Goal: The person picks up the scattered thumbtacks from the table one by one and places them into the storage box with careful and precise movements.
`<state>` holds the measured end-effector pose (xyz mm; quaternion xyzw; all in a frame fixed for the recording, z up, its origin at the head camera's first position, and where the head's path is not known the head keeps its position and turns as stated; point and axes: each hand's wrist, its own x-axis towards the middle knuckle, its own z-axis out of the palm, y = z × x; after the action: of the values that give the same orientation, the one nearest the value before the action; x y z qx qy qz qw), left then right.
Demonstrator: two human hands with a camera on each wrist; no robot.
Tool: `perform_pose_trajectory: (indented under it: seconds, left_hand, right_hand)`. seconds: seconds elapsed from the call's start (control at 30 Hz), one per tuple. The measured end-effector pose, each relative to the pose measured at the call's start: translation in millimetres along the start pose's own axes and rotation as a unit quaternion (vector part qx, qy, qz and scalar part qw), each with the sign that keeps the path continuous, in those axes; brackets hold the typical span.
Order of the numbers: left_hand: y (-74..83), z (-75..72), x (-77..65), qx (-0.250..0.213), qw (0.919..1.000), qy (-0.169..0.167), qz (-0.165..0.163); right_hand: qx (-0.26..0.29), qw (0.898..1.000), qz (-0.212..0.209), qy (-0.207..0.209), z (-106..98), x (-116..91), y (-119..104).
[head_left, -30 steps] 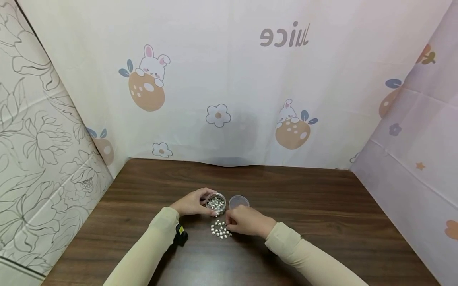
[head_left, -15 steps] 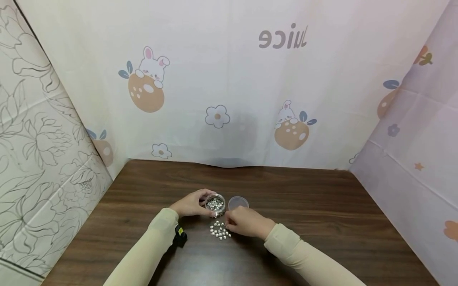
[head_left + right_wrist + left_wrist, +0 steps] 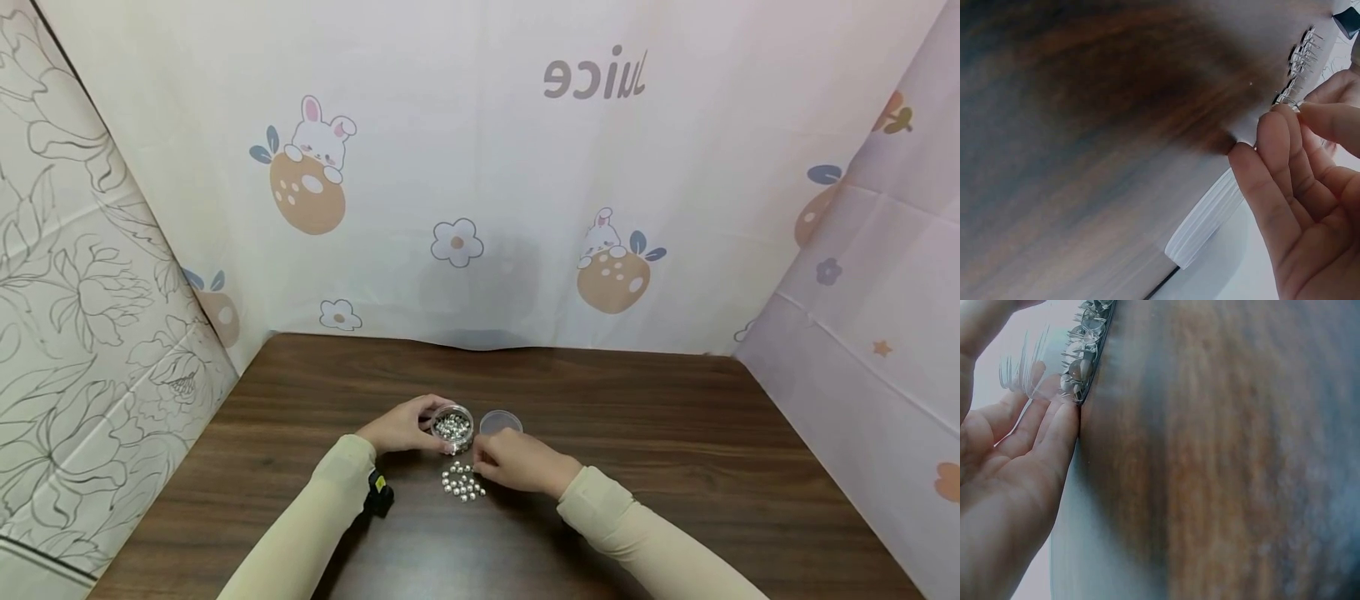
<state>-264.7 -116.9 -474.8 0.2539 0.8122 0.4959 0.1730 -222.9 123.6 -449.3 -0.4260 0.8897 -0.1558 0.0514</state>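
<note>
My left hand grips a clear round plastic jar around its side, thumb at the front. Silver thumbtacks partly fill the jar. In the left wrist view, the tacks show through the transparent wall with their pins sticking out. Just in front of the jar, a loose group of thumbtacks lies on the table, pins upward in the right wrist view. My right hand is at this group's right edge, thumb and index finger pinching a thumbtack, mostly hidden by the fingertips.
A clear round lid lies right of the jar, partly behind my right hand. The dark wooden table extends around both hands. A black strapped device sits at the left wrist. Patterned curtains stand behind and at the sides.
My right fingertips have lifted slightly from the loose thumbtacks and shifted a little toward the jar. The left hand and jar stay in place.
</note>
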Motion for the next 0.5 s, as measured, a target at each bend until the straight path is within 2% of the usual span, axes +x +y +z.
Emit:
perform_pose_trajectory:
  seconds: [0.2, 0.33, 0.5]
  left_hand:
    - [15.7, -2.5, -7.4, -0.020, 0.9997, -0.012, 0.007]
    - [16.5, -3.1, -8.2, -0.025, 0.9995, -0.013, 0.012]
    - [15.9, -3.0, -7.2, -0.022, 0.9996, -0.013, 0.009]
  right_hand:
    - [0.016, 0.999, -0.011, 0.027, 0.0, 2.6, 2.9]
    - [0.029, 0.998, -0.007, 0.056, -1.7, 6.9, 5.5]
    - [0.040, 0.995, 0.019, 0.086, -4.0, 13.1, 8.5]
